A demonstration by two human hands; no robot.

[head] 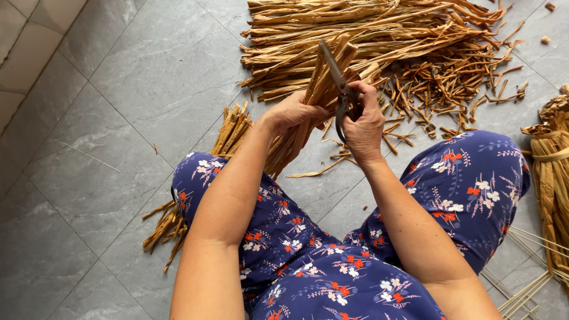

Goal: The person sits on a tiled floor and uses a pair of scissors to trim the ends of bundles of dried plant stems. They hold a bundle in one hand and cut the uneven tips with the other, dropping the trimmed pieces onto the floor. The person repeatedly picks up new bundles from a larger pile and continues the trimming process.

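Down on the grey tiled floor (148, 77), between the knees of the blue flowered trousers (308, 266), the left hand (291, 112) is wrapped tight around a bundle of dry tan-brown leaf strips (323, 77), fingers pressed together around it, holding it tilted up and away from the body. The right hand (363, 127) has its fingers through the loops of a pair of dark metal scissors (341, 89), closed around the handles, with the blades lying right against the upper end of the bundle. Can't tell from this angle whether the blades are gaping or shut on the strips.

If you ask me, the trick for a clean trim is keeping that left grip close under the cut line so the strips don't fan out or slide past each other. Looks like a thick bunch, so I'd bite through it in a couple of snips rather than forcing the whole thing at once. Also keep the left thumb well below the blades.

Toward the far edge of the floor there's a big heap of the same long dry strips (367, 29), with short brown offcuts (438, 89) scattered just beside it. Another finished-looking bunch of strips (172, 222) pokes out from under the left leg, and a tied straw-coloured bundle (548, 166) sits at the right edge.
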